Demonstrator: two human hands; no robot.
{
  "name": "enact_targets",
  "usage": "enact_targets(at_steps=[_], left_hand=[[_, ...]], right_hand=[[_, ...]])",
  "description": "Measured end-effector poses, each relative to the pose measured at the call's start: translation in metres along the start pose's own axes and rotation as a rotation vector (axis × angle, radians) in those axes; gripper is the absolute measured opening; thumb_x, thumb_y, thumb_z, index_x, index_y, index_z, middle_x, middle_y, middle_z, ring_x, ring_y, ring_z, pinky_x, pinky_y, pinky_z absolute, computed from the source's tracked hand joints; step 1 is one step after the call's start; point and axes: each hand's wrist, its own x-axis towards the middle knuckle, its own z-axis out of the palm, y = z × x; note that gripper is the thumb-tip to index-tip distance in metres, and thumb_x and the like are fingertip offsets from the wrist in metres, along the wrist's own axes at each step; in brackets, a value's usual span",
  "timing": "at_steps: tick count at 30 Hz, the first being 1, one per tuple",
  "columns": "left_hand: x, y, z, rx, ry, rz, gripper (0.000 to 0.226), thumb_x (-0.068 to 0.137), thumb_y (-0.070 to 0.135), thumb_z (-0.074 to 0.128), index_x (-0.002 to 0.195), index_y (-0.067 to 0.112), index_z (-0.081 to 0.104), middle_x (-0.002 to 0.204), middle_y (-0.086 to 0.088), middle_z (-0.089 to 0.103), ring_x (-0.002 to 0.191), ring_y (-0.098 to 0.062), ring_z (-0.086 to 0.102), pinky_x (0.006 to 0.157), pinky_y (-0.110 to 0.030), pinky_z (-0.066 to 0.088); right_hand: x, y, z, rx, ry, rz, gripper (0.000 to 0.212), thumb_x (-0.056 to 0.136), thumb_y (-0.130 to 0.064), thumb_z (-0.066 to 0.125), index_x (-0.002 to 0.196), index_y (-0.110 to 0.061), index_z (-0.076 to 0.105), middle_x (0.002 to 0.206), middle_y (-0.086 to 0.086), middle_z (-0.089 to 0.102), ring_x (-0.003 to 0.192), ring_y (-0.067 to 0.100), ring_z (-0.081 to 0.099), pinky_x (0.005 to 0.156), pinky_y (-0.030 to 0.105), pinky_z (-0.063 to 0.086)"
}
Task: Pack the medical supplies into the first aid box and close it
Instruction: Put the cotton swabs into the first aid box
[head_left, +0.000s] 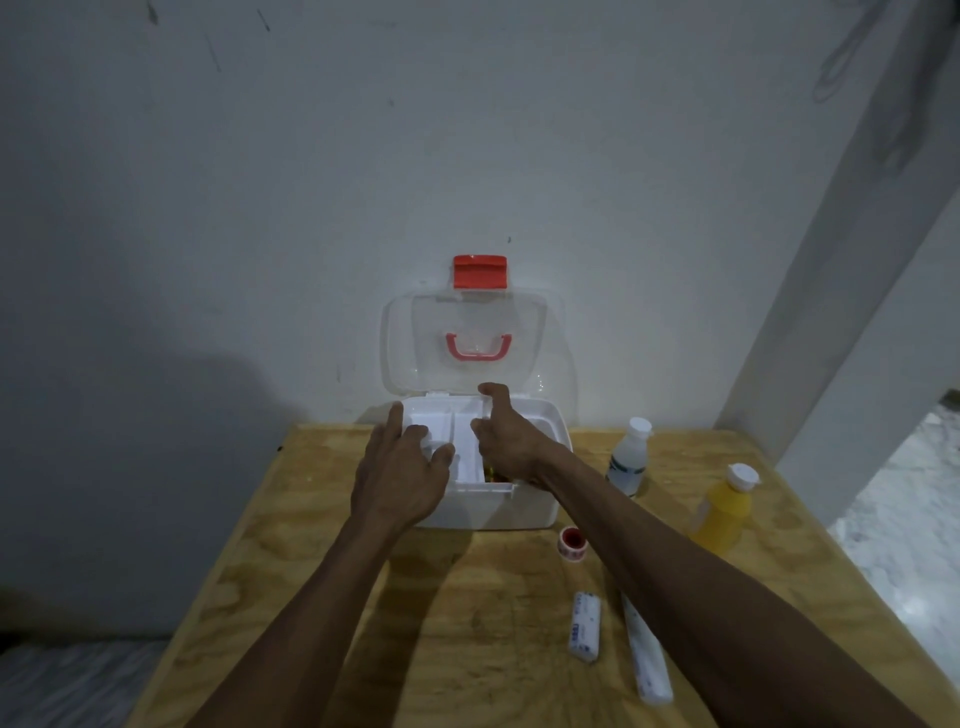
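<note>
The white first aid box (498, 512) stands open at the back of the table, its clear lid (467, 322) with a red handle and a red latch (479, 271) leaning on the wall. A white divided inner tray (465, 460) sits in the top of the box. My left hand (400, 478) grips the tray's left part with fingers in its compartments. My right hand (506, 441) holds its right part, thumb up at the back edge. Something yellowish shows under the tray. Outside the box lie a red tape roll (572, 543), a bandage roll (585, 626) and a long white packet (647, 660).
A clear bottle with a white cap (629, 457) and a yellow bottle (724, 512) stand to the right of the box. The wooden table (311, 519) is pushed against a grey wall. A pillar rises at the right, with floor beyond the table's right edge.
</note>
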Motion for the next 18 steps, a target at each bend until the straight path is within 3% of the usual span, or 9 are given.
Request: enact_targets(at_steps=[5,10,15,18], left_hand=[[-0.002,0.0013,-0.0017,0.039,-0.003,-0.004,0.056,0.098,0.052,0.039,0.142,0.018,0.045,0.164,-0.003,0.014,0.15,-0.028,0.015,0.116,-0.052,0.029],[-0.0011,-0.0002,-0.0027,0.065,-0.008,-0.003,0.055,0.098,0.053,0.036,0.142,0.021,0.044,0.164,-0.001,0.016,0.15,-0.028,0.016,0.114,-0.057,0.03],[-0.0025,0.0004,-0.0033,0.053,-0.003,-0.001,0.054,0.098,0.051,0.037,0.142,0.02,0.046,0.163,-0.003,0.017,0.15,-0.029,0.017,0.114,-0.056,0.029],[-0.0016,-0.0005,-0.0028,0.051,0.001,-0.004,0.054,0.098,0.052,0.037,0.142,0.021,0.046,0.163,-0.003,0.017,0.15,-0.029,0.017,0.115,-0.056,0.028]], right_hand=[[0.001,0.0004,-0.0022,0.042,-0.039,0.026,0.062,0.101,-0.015,0.047,0.145,-0.026,0.006,0.108,0.012,0.048,0.079,0.014,0.051,0.064,0.02,0.046],[-0.0012,-0.0032,-0.0015,-0.012,0.043,0.004,0.061,0.099,-0.014,0.051,0.144,-0.024,0.012,0.122,0.01,0.049,0.098,0.019,0.056,0.088,0.031,0.053],[-0.0024,-0.0015,-0.0029,0.0,0.047,0.02,0.057,0.1,-0.018,0.051,0.143,-0.025,0.014,0.129,0.012,0.05,0.094,0.017,0.055,0.078,0.025,0.05],[-0.0013,-0.0009,-0.003,-0.019,0.045,0.013,0.058,0.099,-0.018,0.052,0.142,-0.025,0.014,0.13,0.012,0.05,0.096,0.017,0.054,0.083,0.028,0.051]])
